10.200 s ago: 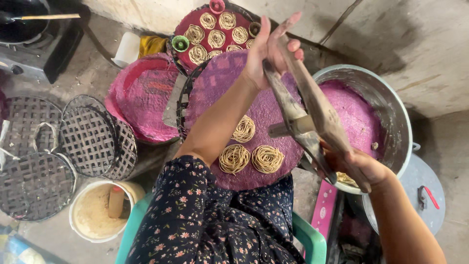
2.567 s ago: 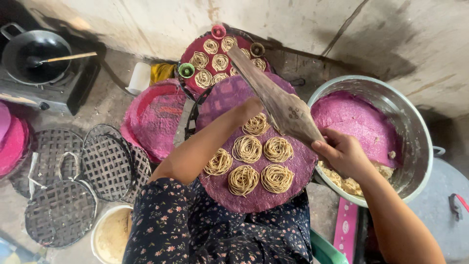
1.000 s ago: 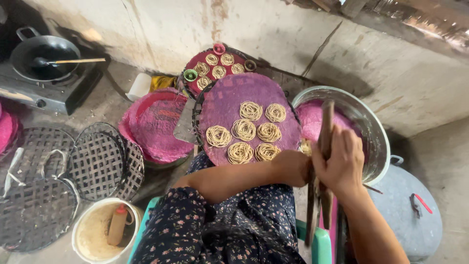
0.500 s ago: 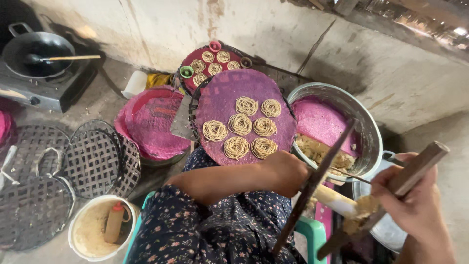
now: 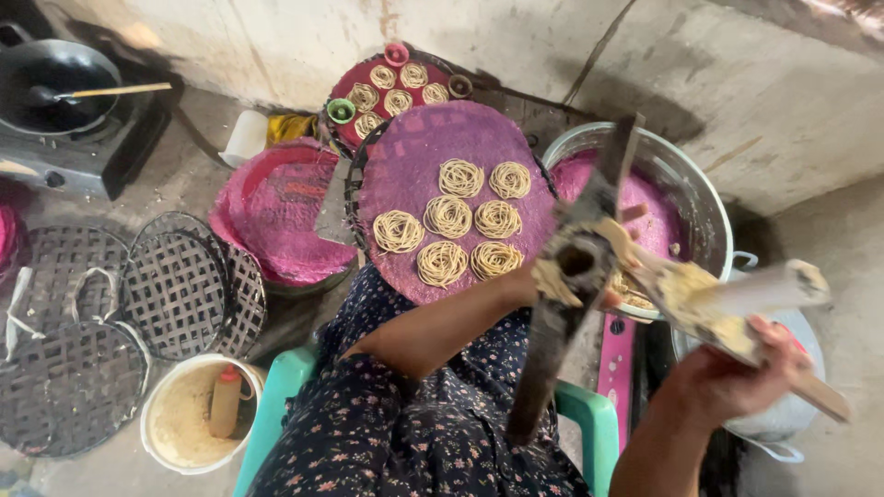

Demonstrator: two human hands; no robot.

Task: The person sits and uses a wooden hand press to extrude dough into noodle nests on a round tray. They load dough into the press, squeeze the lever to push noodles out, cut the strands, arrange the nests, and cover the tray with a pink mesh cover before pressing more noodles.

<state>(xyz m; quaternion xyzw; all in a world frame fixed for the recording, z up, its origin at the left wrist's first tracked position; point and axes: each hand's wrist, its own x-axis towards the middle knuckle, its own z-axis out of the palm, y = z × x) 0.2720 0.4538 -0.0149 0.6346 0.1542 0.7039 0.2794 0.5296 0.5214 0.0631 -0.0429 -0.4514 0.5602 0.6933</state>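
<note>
On purple tray [image 5: 405,175]: six noodle coils [image 5: 448,216]; both hands' fingers gripping press [image 5: 589,262].

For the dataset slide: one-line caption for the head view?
Seated person's right hand and left hand pull apart a dough-smeared wooden press beside a purple mat holding six noodle coils.

I see six noodle coils [image 5: 448,216] where three lay; the press [image 5: 589,267] now hangs open over the pot [image 5: 700,198].
</note>
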